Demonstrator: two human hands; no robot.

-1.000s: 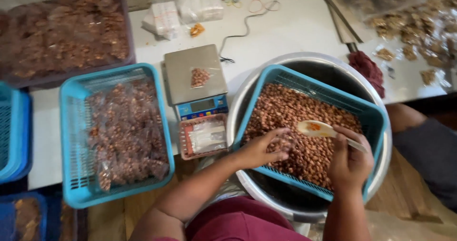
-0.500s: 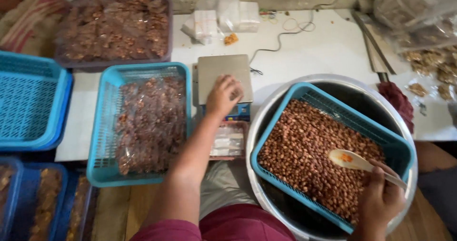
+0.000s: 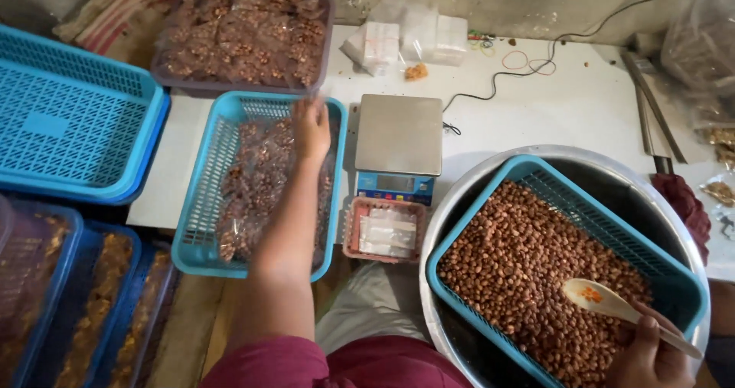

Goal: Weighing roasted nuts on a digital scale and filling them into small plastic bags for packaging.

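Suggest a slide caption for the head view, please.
Left hand reaches into a basket of bagged nuts; right hand holds a spoon.

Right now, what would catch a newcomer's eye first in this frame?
First, the blue basket heaped with peanuts at lower right, sitting inside a big metal basin, with the right hand holding a pale spoon over it. Next, the left hand stretched over the middle blue basket of bagged nuts, beside a bare-topped scale at centre.
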